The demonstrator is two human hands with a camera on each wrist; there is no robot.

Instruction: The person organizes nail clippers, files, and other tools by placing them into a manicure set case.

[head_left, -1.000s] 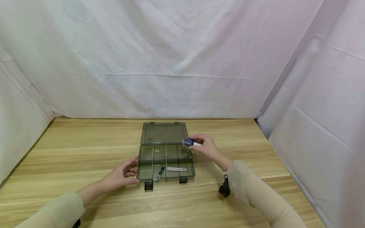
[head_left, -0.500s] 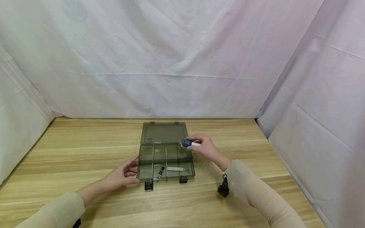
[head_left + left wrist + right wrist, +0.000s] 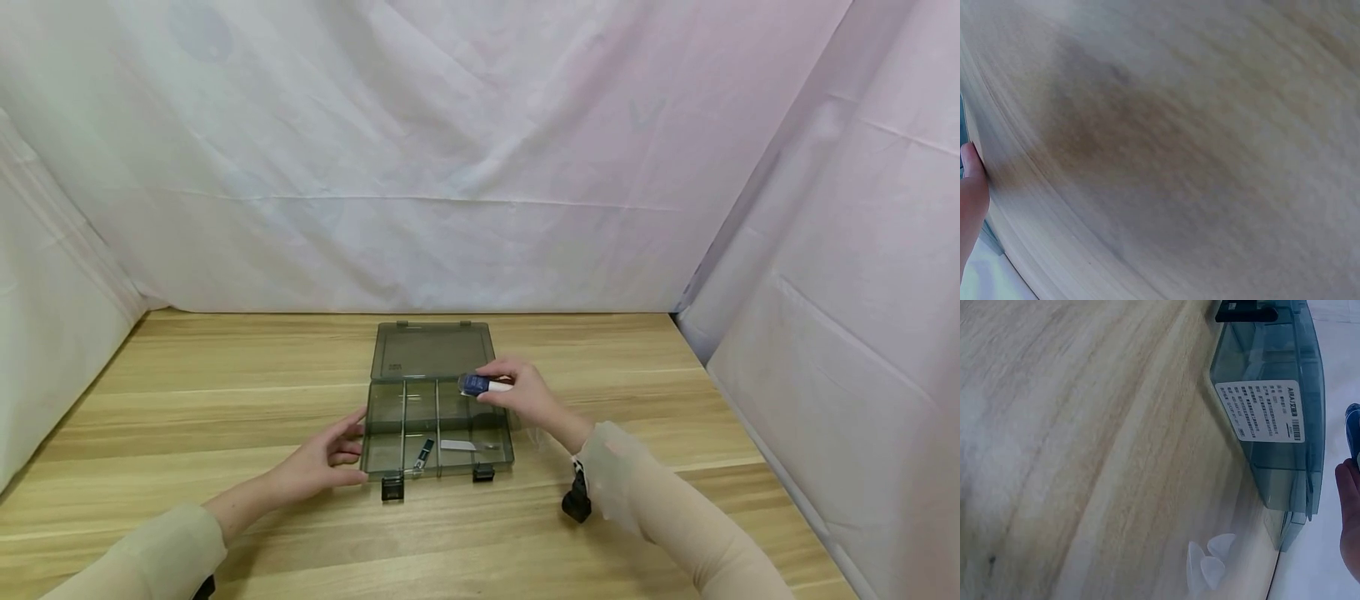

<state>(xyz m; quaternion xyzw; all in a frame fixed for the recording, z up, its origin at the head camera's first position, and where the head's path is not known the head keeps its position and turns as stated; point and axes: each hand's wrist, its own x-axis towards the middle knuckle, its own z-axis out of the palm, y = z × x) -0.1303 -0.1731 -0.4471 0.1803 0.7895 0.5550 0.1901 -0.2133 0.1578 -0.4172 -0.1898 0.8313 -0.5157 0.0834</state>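
A see-through grey divided storage box (image 3: 384,450) lies unlatched on the table, its lid (image 3: 433,350) folded back. My right hand (image 3: 528,393) pinches a small dark blue object (image 3: 474,384) with a white end and a clear tip, above the box's right rear compartments. Its exact kind cannot be told. My left hand (image 3: 330,458) rests against the box's left side, thumb by the front corner and fingers spread along the wall. In the box's front part lie a small dark green and silver piece (image 3: 424,452) and a flat whitish strip (image 3: 457,445).
Two black latches (image 3: 392,488) hang from the box's front edge. A printed white label (image 3: 1263,409) is on the box's right side. Several translucent petal-shaped pieces (image 3: 1212,570) lie on the wooden table (image 3: 262,375) beside it. White cloth (image 3: 420,167) surrounds the table at back and sides.
My right hand has moved left and slightly down with the blue object, from the box's right rear edge to over its compartments. The left hand has stayed in place.
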